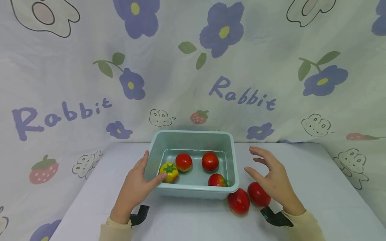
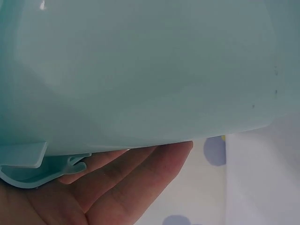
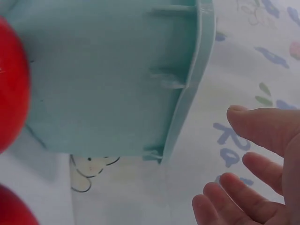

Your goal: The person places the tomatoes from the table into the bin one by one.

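Already in bin: four fruits; seemingly remaining outside, five o'clock: two red fruits. Straight-fingered left hand at bin; loosely spread, empty right hand.

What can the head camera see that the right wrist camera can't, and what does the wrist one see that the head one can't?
Only the head view shows the four fruits inside the bin and the left hand. Only the right wrist view shows the little ribs under the bin's rim. Both show the right hand, the bin and red fruit outside it.
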The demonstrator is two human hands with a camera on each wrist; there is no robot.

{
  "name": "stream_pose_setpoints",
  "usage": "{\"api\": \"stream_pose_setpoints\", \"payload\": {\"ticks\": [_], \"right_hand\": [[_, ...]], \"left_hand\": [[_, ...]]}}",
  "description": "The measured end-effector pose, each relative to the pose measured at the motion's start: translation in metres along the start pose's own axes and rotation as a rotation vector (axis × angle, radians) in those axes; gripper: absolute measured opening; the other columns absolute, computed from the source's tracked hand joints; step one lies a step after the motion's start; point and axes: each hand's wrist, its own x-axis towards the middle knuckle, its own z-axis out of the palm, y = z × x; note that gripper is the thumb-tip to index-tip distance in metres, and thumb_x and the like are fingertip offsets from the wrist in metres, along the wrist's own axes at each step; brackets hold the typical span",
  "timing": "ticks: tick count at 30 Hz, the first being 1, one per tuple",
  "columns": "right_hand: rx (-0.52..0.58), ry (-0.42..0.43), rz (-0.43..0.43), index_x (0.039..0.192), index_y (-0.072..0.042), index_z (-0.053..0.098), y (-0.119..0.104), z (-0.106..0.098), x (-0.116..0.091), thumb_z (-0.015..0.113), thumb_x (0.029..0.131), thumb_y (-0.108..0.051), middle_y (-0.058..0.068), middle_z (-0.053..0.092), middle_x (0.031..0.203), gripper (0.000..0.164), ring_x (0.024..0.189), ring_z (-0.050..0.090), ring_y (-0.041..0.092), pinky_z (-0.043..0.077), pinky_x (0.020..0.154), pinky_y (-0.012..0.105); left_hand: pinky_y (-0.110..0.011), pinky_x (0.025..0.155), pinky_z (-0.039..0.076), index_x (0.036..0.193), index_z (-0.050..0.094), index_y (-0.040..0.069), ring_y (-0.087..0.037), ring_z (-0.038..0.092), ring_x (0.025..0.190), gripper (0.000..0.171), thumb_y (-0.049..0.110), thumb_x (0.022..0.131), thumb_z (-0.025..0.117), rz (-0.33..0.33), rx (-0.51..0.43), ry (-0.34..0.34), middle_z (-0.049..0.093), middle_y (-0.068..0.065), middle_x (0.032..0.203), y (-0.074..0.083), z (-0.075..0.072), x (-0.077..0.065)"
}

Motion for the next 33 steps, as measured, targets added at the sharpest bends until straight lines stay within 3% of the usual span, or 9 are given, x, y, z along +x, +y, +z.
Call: {"api": "stream_pose_setpoints", "payload": {"ticks": [10, 17, 22, 27, 33], "right_hand": [[-0.089, -0.077, 0.066, 0.137, -0.009, 0.057, 0.014, -0.004, -0.025, 0.086, 0.079, -0.008, 0.006, 0.060, 0.137, 0.065, 0.117, 0.060, 0.023, 0.045, 0.092, 0.010], [-0.144, -0.124, 0.108, 0.138, -0.015, 0.057, 0.024, -0.005, -0.045, 0.087, 0.079, -0.014, 0.005, 0.059, 0.137, 0.066, 0.115, 0.061, 0.023, 0.056, 0.087, 0.025], [-0.173, -0.142, 0.150, 0.138, -0.015, 0.057, 0.032, -0.007, -0.054, 0.088, 0.078, -0.020, 0.004, 0.057, 0.140, 0.068, 0.119, 0.057, 0.022, 0.059, 0.087, 0.036], [-0.183, -0.180, 0.222, 0.138, -0.012, 0.056, 0.035, -0.007, -0.063, 0.088, 0.078, -0.028, 0.010, 0.053, 0.142, 0.070, 0.123, 0.054, 0.029, 0.057, 0.085, 0.053], [-0.209, -0.203, 0.237, 0.135, -0.011, 0.059, 0.040, -0.009, -0.073, 0.089, 0.076, -0.033, 0.010, 0.051, 0.144, 0.070, 0.124, 0.051, 0.031, 0.057, 0.083, 0.056]], "left_hand": [[-0.070, 0.102, 0.038, 0.160, 0.018, 0.001, -0.050, 0.037, 0.139, 0.102, 0.057, 0.090, 0.067, -0.014, -0.007, -0.002, 0.031, -0.026, 0.158, -0.002, 0.000, 0.002], [-0.069, 0.104, 0.036, 0.159, 0.019, 0.000, -0.050, 0.036, 0.140, 0.103, 0.060, 0.090, 0.066, -0.010, -0.004, -0.007, 0.031, -0.026, 0.158, -0.002, 0.001, 0.002], [-0.069, 0.104, 0.036, 0.159, 0.019, 0.000, -0.050, 0.035, 0.141, 0.102, 0.058, 0.090, 0.067, -0.012, -0.005, -0.004, 0.031, -0.026, 0.159, 0.000, 0.001, 0.001], [-0.069, 0.104, 0.036, 0.159, 0.019, 0.000, -0.049, 0.035, 0.141, 0.102, 0.058, 0.090, 0.067, -0.007, -0.009, 0.003, 0.031, -0.026, 0.159, 0.000, 0.000, 0.001], [-0.069, 0.105, 0.036, 0.159, 0.020, 0.000, -0.049, 0.036, 0.141, 0.101, 0.055, 0.090, 0.069, 0.008, -0.023, 0.010, 0.031, -0.026, 0.159, -0.002, 0.002, 0.000]]}}
